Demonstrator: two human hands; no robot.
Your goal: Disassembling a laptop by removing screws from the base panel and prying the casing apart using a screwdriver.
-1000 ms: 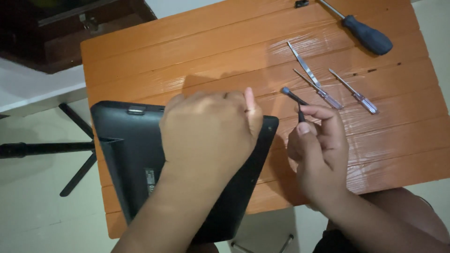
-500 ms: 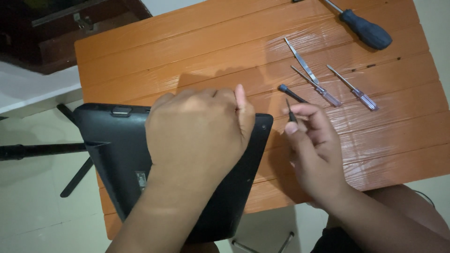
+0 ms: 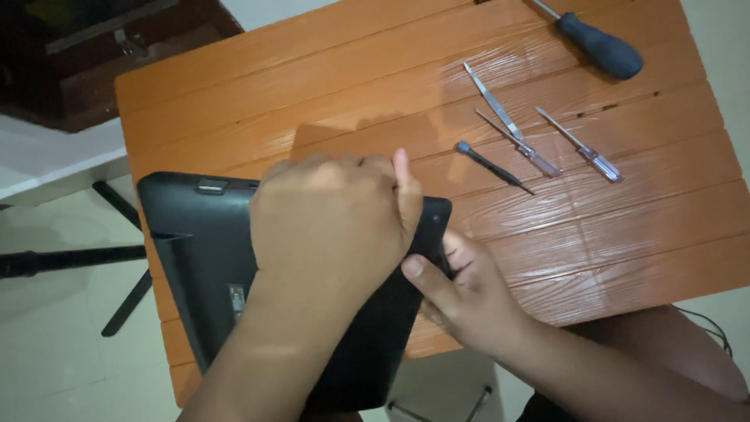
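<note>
**Two hands on a black device, with five loose tools beyond them**

One black flat device point(image 3: 195, 258) lies back-up on the orange tabletop point(image 3: 625, 227), overhanging its near edge. Five tools lie past the fingers, toward the far right corner: one dark-handled screwdriver point(image 3: 598, 48), one pair of metal tweezers point(image 3: 492, 101), two small clear-handled screwdrivers point(image 3: 594, 156), point(image 3: 539, 160), and one thin black pointed tool point(image 3: 492, 166), the nearest of them to the hands but well apart from both.

The left hand point(image 3: 328, 227) rests palm-down on the back of the device, its fingers point(image 3: 344, 168) curled close together over the far edge and the thumb raised at the right corner; what lies under the palm is hidden. The right hand point(image 3: 461, 297) meets the device at its right edge, the thumb pressed against the black casing and the fingers tucked beneath it, closed on that edge.

The tabletop is made of ribbed, wood-grained orange planks. Left of the hands are a pale tiled floor point(image 3: 55, 352), black stand legs point(image 3: 117, 250) and a dark wooden cabinet point(image 3: 86, 62).
</note>
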